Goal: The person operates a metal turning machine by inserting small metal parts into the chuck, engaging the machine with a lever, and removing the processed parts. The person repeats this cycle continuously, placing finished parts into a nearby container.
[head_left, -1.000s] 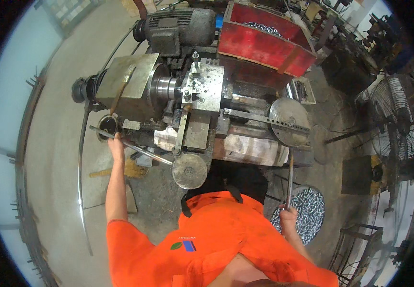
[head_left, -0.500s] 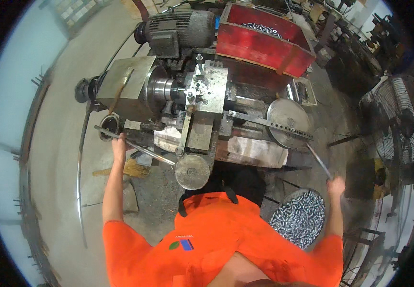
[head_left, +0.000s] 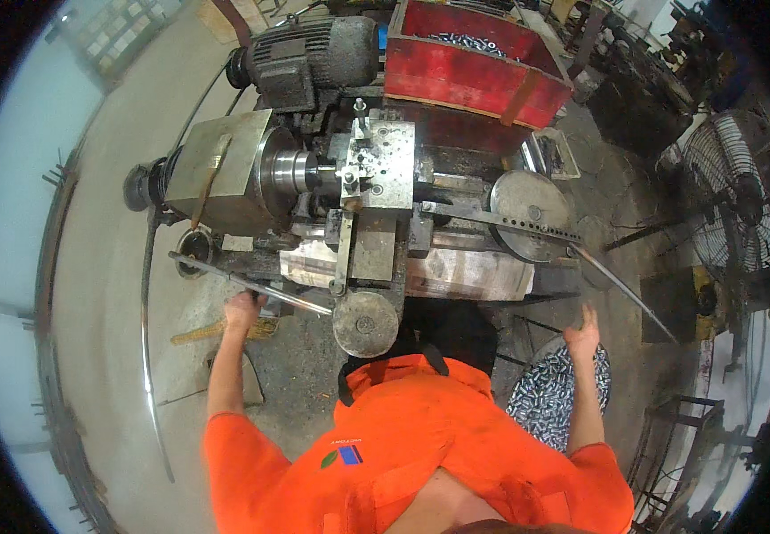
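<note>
My left hand is just below the left metal rod, its fingers curled near a dark patch. What they hold, if anything, is too small to make out. The rod runs to a round metal disc at the front of the lathe-like machine. Over the near rim of a round container full of small shiny metal parts, my right hand is open, thumb and fingers apart. It is off the right lever rod, which slants out from a perforated bar beside a large disc.
The machine's spindle and tool block stand ahead. Behind them are an electric motor and a red bin with more metal parts. A caged fan stands at the right. A straw brush lies at the left.
My left hand has let go of the left rod and moved down and right. My right hand has released the right lever and moved left toward the container; that lever has swung outward.
</note>
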Tool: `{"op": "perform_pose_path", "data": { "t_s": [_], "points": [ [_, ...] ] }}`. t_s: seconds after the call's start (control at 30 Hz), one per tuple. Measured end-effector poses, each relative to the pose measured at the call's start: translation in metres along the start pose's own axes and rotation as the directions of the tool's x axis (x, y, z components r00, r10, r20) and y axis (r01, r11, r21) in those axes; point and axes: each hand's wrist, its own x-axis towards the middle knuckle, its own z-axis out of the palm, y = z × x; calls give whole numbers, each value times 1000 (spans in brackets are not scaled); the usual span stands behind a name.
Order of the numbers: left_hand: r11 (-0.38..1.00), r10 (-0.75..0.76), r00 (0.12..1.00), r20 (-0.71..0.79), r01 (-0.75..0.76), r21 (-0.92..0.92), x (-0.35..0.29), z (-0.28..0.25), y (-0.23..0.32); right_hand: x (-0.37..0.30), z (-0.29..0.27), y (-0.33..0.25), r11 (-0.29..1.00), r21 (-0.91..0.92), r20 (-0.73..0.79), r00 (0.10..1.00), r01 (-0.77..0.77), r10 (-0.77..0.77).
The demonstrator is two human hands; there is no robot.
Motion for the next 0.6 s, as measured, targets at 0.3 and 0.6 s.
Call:
{"op": "perform_pose_path", "data": {
  "t_s": [0.3, 0.6],
  "points": [
    [992, -82, 967, 242, 103, -77, 10, 53, -5, -5, -7, -52, 985, 151, 182, 978, 78, -106],
    [977, -58, 991, 124, 82, -199, -22, 15, -10, 83, -49, -163, 885, 313, 146, 903, 345, -403]
  ]
}}
